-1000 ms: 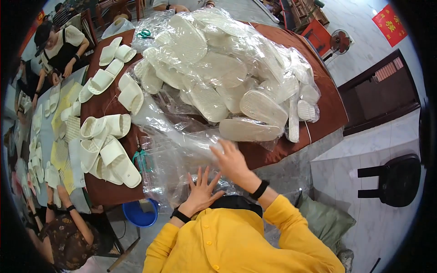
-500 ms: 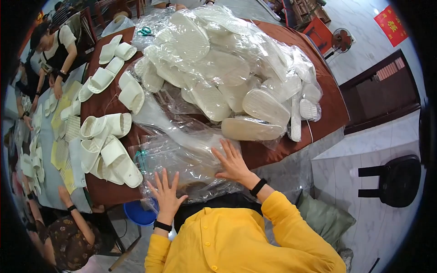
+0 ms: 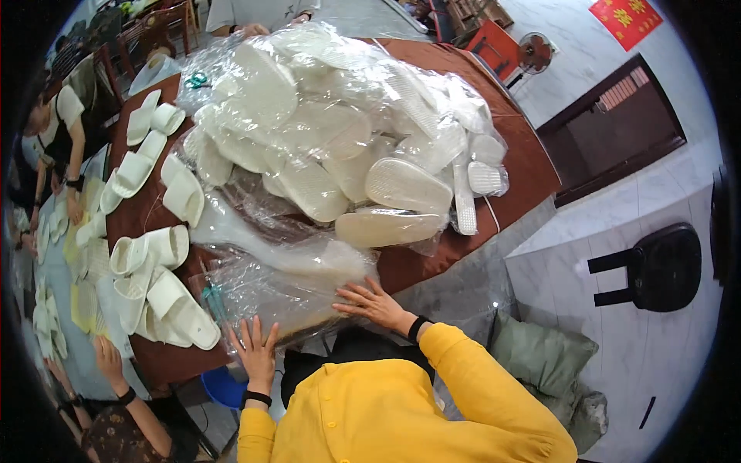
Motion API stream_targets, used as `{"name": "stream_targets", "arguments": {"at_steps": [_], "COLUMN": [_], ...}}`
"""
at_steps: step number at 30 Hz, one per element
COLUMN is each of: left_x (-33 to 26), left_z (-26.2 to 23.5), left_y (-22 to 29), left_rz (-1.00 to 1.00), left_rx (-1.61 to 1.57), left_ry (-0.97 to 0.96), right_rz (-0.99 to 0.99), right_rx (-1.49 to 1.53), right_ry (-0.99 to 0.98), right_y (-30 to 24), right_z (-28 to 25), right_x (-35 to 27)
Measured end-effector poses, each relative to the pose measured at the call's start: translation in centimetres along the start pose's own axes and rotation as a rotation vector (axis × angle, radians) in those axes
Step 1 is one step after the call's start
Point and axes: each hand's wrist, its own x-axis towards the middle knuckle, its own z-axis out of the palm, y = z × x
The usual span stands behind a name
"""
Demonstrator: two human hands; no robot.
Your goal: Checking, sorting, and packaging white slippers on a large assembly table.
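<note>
My left hand rests with spread fingers at the near left edge of a clear plastic bag lying on the brown-covered table. My right hand lies open and flat on the bag's right part, its fingers stretched to the left. Neither hand grips anything. Beyond the hands rises a big heap of pale slippers wrapped in clear plastic. Left of the bag lie loose white slippers, some overlapping. More pairs stretch along the table's left side, such as a white slipper.
Teal-handled scissors lie by the heap's far left. Co-workers handle slippers at a grey table on the left. A blue bucket stands below the table edge. Grey-green sacks and a black stool are at the right.
The view has turned, so the table and heap sit further left. My right hand's fingers now point more to the left on the bag. Both hands stay open on it.
</note>
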Motion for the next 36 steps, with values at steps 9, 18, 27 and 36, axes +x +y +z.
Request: {"name": "stream_targets", "arguments": {"at_steps": [9,18,27,36], "left_x": [2.3,7.3,17.8,25.8], "left_z": [-6.1,-9.4,-12.1,-4.8], "left_y": [0.4,-2.6,0.8,7.8], "left_rz": [-0.061,-0.049,0.105,0.253], "left_rx": [-0.229,-0.557,-0.447,-0.917], "left_ry": [-0.368,-0.348,-0.024,-0.005], "right_rz": [0.447,0.327,0.364,0.098], "right_rx": [0.479,-0.07,0.346,0.224], "right_ry": [0.445,0.405,-0.094,0.037], "right_y": [6.3,19.5,24.6,14.5], "right_z": [-11.5,-15.5,-19.1,-29.1], "right_x": [1.3,10.5,9.8,7.3]}}
